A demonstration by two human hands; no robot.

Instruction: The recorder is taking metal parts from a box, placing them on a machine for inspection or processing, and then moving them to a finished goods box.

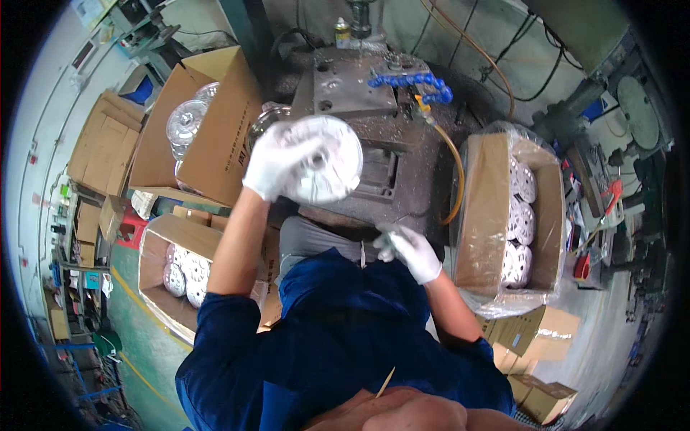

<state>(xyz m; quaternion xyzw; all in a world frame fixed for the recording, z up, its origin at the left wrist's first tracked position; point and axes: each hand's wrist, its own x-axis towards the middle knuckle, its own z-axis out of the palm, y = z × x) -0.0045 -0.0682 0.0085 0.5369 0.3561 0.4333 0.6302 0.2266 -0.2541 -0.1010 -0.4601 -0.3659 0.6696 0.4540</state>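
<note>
My left hand, in a white glove, grips a shiny round metal disc with a raised centre, holding it over the near left side of a metal press bed. Just behind that hand, another shiny round metal part partly shows at the machine's left. My right hand, also white-gloved, is in front of my lap with its fingers curled in. A small greyish thing shows at its fingertips, too unclear to name.
A tall carton of shiny discs stands at left, with a lower carton of perforated discs nearer. At right, a plastic-lined carton holds several perforated discs. A blue segmented hose and a yellow-brown hose reach over the machine.
</note>
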